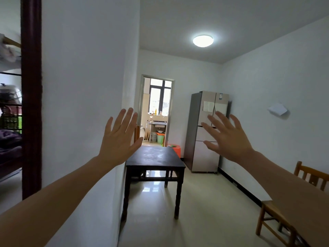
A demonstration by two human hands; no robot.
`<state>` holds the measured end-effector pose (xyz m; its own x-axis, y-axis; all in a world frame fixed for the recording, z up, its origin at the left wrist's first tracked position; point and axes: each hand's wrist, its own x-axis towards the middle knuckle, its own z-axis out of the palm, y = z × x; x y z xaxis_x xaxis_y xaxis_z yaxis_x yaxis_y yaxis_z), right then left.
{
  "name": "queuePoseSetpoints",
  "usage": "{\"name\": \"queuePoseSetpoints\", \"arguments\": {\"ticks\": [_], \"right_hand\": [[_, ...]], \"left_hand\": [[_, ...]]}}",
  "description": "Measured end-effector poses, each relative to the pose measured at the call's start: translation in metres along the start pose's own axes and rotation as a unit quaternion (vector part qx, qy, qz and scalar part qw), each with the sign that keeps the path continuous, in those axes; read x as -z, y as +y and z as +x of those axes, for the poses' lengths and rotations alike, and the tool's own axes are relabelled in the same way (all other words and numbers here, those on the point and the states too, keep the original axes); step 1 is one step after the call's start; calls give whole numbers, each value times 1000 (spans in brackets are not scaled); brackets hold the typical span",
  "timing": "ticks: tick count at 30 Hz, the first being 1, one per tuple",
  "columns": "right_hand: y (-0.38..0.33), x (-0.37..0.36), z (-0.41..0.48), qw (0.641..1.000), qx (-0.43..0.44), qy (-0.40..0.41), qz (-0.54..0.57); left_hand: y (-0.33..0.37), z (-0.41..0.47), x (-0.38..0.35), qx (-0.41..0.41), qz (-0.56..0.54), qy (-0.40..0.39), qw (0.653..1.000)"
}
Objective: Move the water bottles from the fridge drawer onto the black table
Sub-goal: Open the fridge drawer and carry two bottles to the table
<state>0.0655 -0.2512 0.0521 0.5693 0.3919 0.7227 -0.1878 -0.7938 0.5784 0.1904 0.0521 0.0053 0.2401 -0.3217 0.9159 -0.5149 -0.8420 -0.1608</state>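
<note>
Two hands are up with fingers spread, holding nothing: my left hand [118, 138] and my right hand [229, 138]. I see no water bottles; I think they are inside the shut fridge [207, 132], far from me. The black table [154, 158] stands between us, so I could bump it. Stickers on the fridge are too small to read.

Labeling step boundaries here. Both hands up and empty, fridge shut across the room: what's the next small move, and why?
Probably walk forward past the black table toward the fridge. Both the left hand and right hand are open and hold nothing, the fridge stands against the far right wall with its doors and drawers shut, and no bottles show yet, so closing the distance comes before any reach.
</note>
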Motion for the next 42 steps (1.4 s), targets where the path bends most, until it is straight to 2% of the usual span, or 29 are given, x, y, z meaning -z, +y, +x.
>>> {"name": "queuePoseSetpoints", "arguments": {"ticks": [4,9,17,23,26,28,31,35,42], "right_hand": [[-6,-31,18,999,26,-30,-22],[-1,-87,39,998,6,-53,-44],[15,-188,83,999,19,4,-36],[12,-263,117,1000,-19,-8,-9],[8,-304,110,999,-11,-30,-15],[6,-331,98,998,-45,-49,-16],[-5,-362,76,992,-84,-99,-5],[-9,-396,52,987,-115,-114,3],[26,-455,4,971,-174,-160,-29]], "left_hand": [[-7,9,-45,-26,-25,-11,999],[-14,29,-115,-31,-61,-25,997],[-31,81,-204,-38,-63,-34,997],[-36,107,-277,-19,-64,-25,997],[-29,107,-325,5,-84,-63,995],[-20,102,-360,21,-113,-94,989],[-2,85,-407,8,-151,-124,981],[23,74,-462,-14,-184,-173,967],[88,94,-536,-51,-241,-202,948]]}}
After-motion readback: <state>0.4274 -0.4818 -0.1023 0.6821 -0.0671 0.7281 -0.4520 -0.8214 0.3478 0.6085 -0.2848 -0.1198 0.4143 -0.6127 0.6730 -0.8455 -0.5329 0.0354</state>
